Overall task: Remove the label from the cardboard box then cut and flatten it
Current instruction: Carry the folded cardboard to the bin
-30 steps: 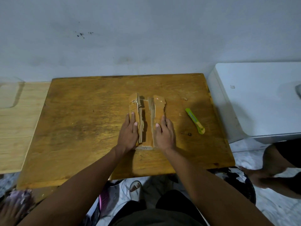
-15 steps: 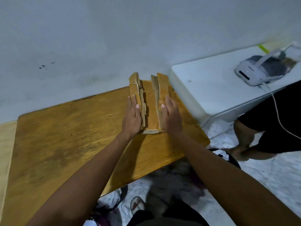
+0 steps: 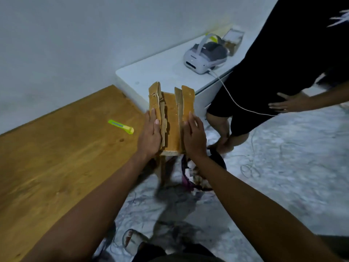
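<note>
**Two flat hands carry a cut-open carton off the table edge**

Both hands hold the cardboard box (image 3: 171,118) between them, clear of the wooden table (image 3: 56,157) and out over the floor beyond its right end. The left hand (image 3: 149,135) lies with straight fingers pressed flat on the left folded flap; the right hand (image 3: 194,137) lies the same way on the right flap, fingers extended rather than curled round anything. Between the two palms the box shows as a shallow trough: a brown base panel in the middle, with side panels folded up and partly over on either side, their far ends ragged

Judging by this, the cutting looks done, since the box is open along its length and no closed walls remain. Flattening appears only partly finished, as the flaps stand up rather than lying level. No label can be made out on the faces in view; whether it was removed cannot be confirmed. Nothing is visible inside the trough

Left of the hands, a green and yellow utility knife (image 3: 120,126) rests on the table, well apart from the box. Farther off, a white cabinet (image 3: 160,72) carries a white headset (image 3: 205,55) with a trailing cable, and a clear bag just beyond it. A second person in dark clothing stands at the right
</note>
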